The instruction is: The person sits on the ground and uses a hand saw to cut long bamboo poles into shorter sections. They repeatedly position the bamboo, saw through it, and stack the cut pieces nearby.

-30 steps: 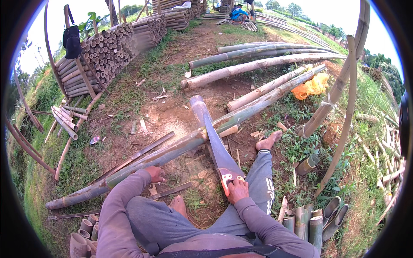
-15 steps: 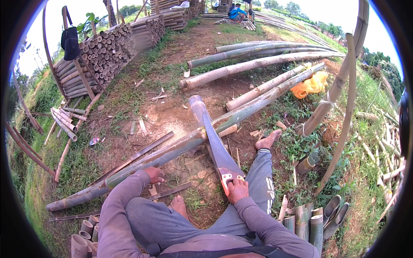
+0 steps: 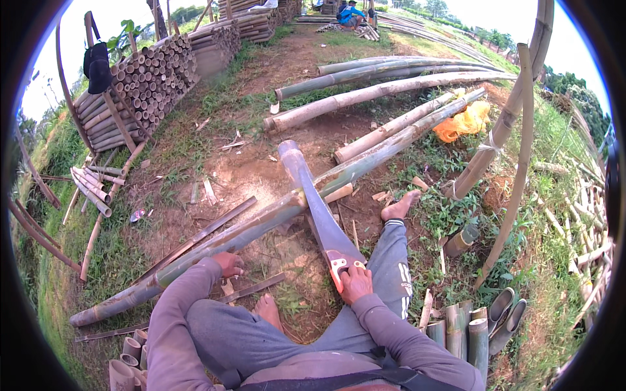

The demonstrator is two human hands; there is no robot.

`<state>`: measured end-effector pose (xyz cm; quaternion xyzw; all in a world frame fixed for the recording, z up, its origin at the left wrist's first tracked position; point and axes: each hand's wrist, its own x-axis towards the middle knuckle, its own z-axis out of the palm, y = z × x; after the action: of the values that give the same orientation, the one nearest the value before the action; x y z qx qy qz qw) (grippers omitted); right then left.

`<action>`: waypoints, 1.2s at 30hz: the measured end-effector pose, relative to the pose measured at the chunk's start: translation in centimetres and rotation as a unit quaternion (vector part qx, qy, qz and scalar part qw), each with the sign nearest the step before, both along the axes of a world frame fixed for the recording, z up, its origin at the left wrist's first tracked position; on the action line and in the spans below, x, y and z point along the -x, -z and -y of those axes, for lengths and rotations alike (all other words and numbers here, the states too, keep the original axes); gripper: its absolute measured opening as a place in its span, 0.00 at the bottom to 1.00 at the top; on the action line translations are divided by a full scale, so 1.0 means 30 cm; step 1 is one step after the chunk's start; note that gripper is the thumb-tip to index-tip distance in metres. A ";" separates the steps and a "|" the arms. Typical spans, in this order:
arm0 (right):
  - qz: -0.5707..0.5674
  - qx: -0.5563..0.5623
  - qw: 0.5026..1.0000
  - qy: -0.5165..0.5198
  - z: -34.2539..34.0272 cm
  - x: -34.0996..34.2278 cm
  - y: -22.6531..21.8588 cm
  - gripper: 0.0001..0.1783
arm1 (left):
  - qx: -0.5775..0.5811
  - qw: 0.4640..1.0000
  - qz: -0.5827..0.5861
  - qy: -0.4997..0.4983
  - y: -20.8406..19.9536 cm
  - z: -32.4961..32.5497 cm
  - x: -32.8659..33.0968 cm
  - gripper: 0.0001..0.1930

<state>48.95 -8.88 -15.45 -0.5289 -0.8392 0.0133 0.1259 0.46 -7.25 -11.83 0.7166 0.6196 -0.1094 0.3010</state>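
I sit on the ground with a long green bamboo pole [image 3: 274,218] lying across in front of me. My left hand [image 3: 229,263] rests on the pole near its lower left part. My right hand [image 3: 355,283] grips the red handle of a hand saw [image 3: 319,208], whose grey blade crosses the pole and points away from me. My bare right foot [image 3: 399,206] is stretched out past the pole, and my left foot [image 3: 268,310] is tucked in between my knees.
Several long bamboo poles [image 3: 385,91] lie on the bare soil ahead. A stack of cut bamboo [image 3: 140,88] stands at the left. Short split pieces [image 3: 473,322] lie at my right, thin strips [image 3: 202,234] beside the pole. A person [image 3: 349,14] sits far off.
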 end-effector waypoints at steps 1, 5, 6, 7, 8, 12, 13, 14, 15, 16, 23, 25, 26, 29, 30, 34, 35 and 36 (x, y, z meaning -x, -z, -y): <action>-0.004 -0.001 1.000 0.000 -0.001 0.000 0.002 0.07 | 0.000 1.000 -0.006 -0.004 -0.007 0.000 -0.005 0.20; -0.008 -0.005 1.000 0.001 -0.001 0.003 0.000 0.07 | -0.002 1.000 -0.016 -0.014 -0.007 0.006 -0.006 0.20; -0.011 -0.007 1.000 0.000 -0.001 0.004 0.000 0.07 | -0.004 1.000 -0.015 -0.014 -0.001 0.007 0.000 0.20; -0.015 -0.010 1.000 -0.002 -0.001 0.004 0.000 0.07 | -0.004 1.000 -0.013 -0.012 0.006 0.007 0.006 0.20; -0.018 -0.012 1.000 -0.003 -0.001 0.005 0.001 0.07 | -0.005 1.000 -0.012 -0.009 0.012 0.006 0.012 0.20; -0.017 -0.015 1.000 -0.005 -0.004 -0.005 0.014 0.07 | 0.001 1.000 -0.001 -0.007 0.005 0.002 0.001 0.21; -0.017 -0.015 1.000 -0.006 -0.005 -0.003 0.018 0.07 | 0.004 1.000 -0.003 -0.009 0.007 0.003 0.005 0.21; -0.018 -0.014 1.000 -0.007 -0.006 -0.001 0.019 0.06 | 0.007 1.000 -0.004 -0.010 0.013 0.002 0.011 0.22; -0.019 -0.016 1.000 -0.008 -0.006 0.001 0.019 0.06 | 0.009 1.000 -0.006 -0.012 0.015 0.002 0.015 0.22; -0.019 -0.019 1.000 -0.007 -0.006 0.000 0.020 0.06 | 0.008 1.000 -0.007 -0.015 0.013 0.002 0.012 0.23; -0.012 -0.023 1.000 -0.005 -0.004 0.001 0.013 0.06 | 0.003 1.000 -0.010 -0.015 0.003 0.002 0.009 0.24; -0.005 -0.012 1.000 -0.004 -0.007 0.001 0.011 0.06 | 0.011 1.000 -0.008 -0.012 0.001 0.002 0.007 0.25; -0.001 -0.006 1.000 -0.003 -0.007 -0.001 0.009 0.06 | 0.022 1.000 -0.006 -0.012 -0.014 -0.003 0.002 0.26; -0.013 -0.008 1.000 -0.008 -0.001 -0.002 -0.007 0.06 | 0.018 1.000 0.007 -0.019 -0.010 0.006 0.018 0.27; -0.017 -0.010 1.000 -0.010 -0.001 0.001 -0.001 0.06 | 0.011 1.000 0.012 -0.022 -0.005 0.011 0.024 0.26; -0.022 -0.024 0.999 -0.008 -0.006 -0.009 0.013 0.07 | 0.006 0.999 -0.032 -0.005 -0.081 0.018 -0.031 0.24; -0.023 -0.025 0.999 -0.008 -0.007 -0.007 0.010 0.07 | 0.011 0.999 -0.032 -0.007 -0.086 0.019 -0.032 0.24; -0.025 -0.025 0.999 -0.008 -0.007 -0.004 0.009 0.07 | 0.016 0.999 -0.033 -0.010 -0.091 0.022 -0.033 0.23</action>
<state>49.06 -8.66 -15.70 -0.5187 -0.8399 0.0060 0.1598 1.45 -7.90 -9.09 0.7017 0.6343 -0.1401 0.2926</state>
